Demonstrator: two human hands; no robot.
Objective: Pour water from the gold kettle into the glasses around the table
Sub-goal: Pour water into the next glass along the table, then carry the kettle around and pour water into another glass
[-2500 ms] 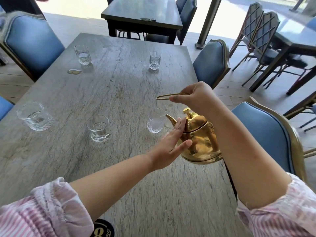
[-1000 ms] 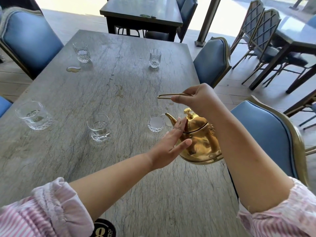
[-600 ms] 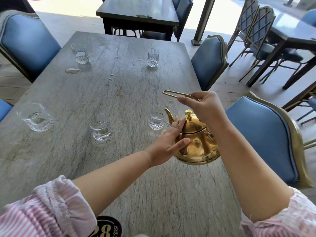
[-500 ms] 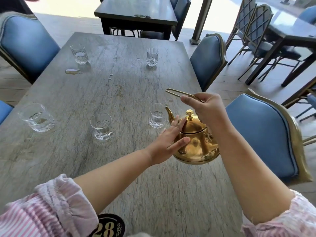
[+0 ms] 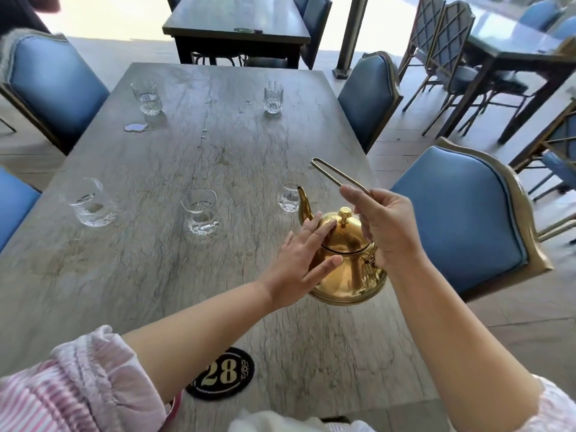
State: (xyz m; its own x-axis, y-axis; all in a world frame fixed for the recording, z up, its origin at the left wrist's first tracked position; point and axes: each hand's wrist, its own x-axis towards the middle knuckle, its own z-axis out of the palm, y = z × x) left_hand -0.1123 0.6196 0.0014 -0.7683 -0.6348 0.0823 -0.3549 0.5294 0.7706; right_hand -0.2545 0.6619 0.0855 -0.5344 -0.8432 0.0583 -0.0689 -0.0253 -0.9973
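The gold kettle (image 5: 346, 269) hangs just above the grey marble table (image 5: 156, 275) near its right edge. My right hand (image 5: 386, 226) grips its thin wire handle (image 5: 336, 176). My left hand (image 5: 302, 260) lies flat against the kettle's lid and side, fingers apart. The spout points at a glass (image 5: 290, 194) right in front of it, which holds water. Two more glasses with water stand to the left, one in the middle (image 5: 199, 210) and one at the far left (image 5: 90, 202). At the far end stand a left glass (image 5: 146, 98) and a right glass (image 5: 273, 96).
A small puddle (image 5: 135, 127) lies near the far left glass. A black "28" disc (image 5: 223, 374) sits at the near edge. Blue padded chairs (image 5: 461, 226) flank the table on both sides. A dark table (image 5: 237, 26) stands behind.
The kettle has tipped back from its forward pouring tilt to nearly upright, the spout lifting away from the near right glass. Both hands kept their places on it.
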